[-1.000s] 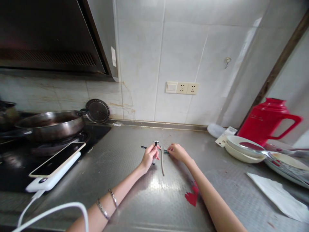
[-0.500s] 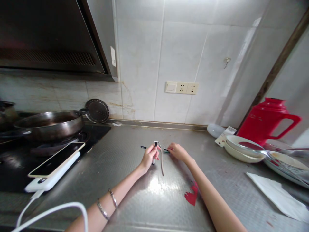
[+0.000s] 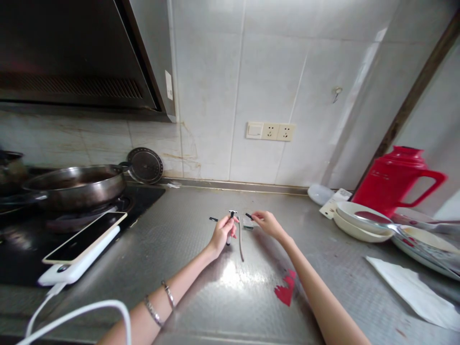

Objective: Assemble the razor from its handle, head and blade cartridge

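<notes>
Head camera view: a thin grey tube (image 3: 241,242) lies lengthwise on the steel counter (image 3: 161,239), between the two hands. Just left of the tube, the left hand (image 3: 221,234) has its fingers curled closed around a razor (image 3: 232,215), whose silver crosswise head points away from the person. Just right of the tube's far end, the right hand (image 3: 266,223) pinches a small black piece (image 3: 249,216) between thumb and fingertips, beside a small clear case (image 3: 247,223); its other fingers are bent, and how closely they press together I cannot tell. Left of the tube, beyond the razor, lies a black stub (image 3: 213,219). Nearer the person and right of the tube is a ragged red patch (image 3: 286,288). Well to its right stands a red flask (image 3: 391,179).
</notes>
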`<action>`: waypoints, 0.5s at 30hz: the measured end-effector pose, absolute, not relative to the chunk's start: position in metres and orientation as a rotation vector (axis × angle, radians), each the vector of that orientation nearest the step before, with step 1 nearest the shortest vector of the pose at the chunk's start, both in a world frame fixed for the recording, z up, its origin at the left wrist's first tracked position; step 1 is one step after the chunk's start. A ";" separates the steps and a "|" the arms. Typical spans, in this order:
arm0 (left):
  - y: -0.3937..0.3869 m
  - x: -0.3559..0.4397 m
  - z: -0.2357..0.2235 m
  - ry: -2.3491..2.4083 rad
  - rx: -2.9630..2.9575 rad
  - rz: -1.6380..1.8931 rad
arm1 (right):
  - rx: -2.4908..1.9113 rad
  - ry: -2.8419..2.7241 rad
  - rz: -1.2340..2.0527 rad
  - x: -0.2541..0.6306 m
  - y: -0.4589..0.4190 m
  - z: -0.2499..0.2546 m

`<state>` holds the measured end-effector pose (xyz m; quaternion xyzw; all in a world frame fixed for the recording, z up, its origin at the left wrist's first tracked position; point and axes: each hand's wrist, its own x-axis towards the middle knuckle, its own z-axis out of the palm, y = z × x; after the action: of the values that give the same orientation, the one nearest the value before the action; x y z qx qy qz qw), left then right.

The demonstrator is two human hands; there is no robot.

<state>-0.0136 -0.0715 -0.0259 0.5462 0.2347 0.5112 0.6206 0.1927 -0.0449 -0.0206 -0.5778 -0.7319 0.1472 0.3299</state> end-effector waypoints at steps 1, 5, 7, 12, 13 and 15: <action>-0.071 -0.014 -0.026 0.546 1.253 1.180 | -1.486 -1.890 0.429 0.191 -0.047 -0.018; -0.071 -0.013 -0.026 0.578 1.257 1.206 | -1.455 -1.830 0.534 0.185 -0.049 -0.012; -0.070 -0.013 -0.026 0.619 1.264 1.242 | -1.446 -1.812 0.579 0.183 -0.048 -0.011; -0.070 -0.013 -0.024 0.724 1.267 1.299 | -1.402 -1.757 0.660 0.179 -0.049 -0.011; -0.070 -0.013 -0.024 0.735 1.264 1.304 | -1.396 -1.743 0.681 0.179 -0.049 -0.011; -0.071 -0.013 -0.024 0.742 1.259 1.309 | -1.382 -1.717 0.717 0.178 -0.050 -0.010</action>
<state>-0.0130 -0.0708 -0.0238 0.5334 0.3143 0.5545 0.5561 0.1779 -0.0504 -0.0096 -0.5465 -0.6789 0.2834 0.4001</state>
